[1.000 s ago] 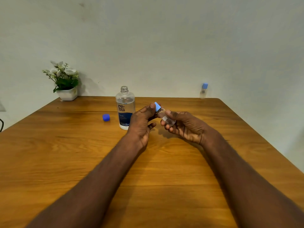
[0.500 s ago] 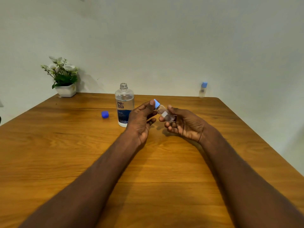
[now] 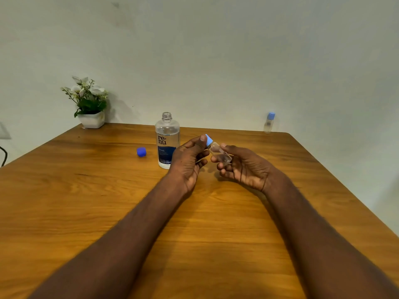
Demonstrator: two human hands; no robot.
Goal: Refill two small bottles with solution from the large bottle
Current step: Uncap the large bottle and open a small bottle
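A small clear bottle (image 3: 219, 153) lies tilted in my right hand (image 3: 244, 167), whose fingers curl round its body. My left hand (image 3: 190, 157) pinches its light-blue cap (image 3: 208, 140) between thumb and fingers. The large clear solution bottle (image 3: 167, 140) stands open on the wooden table (image 3: 86, 201), just left of my left hand. Its dark-blue cap (image 3: 141, 152) lies on the table further left. A second small bottle (image 3: 269, 123) with a blue cap stands upright at the table's far right corner.
A white pot with flowers (image 3: 89, 102) stands at the table's far left corner, against the pale wall. A dark cable (image 3: 3, 155) shows at the left edge of the view.
Both hands have stayed together on the small bottle, rising slightly above the table. The left thumb has shifted on the cap. The view has tilted a little.
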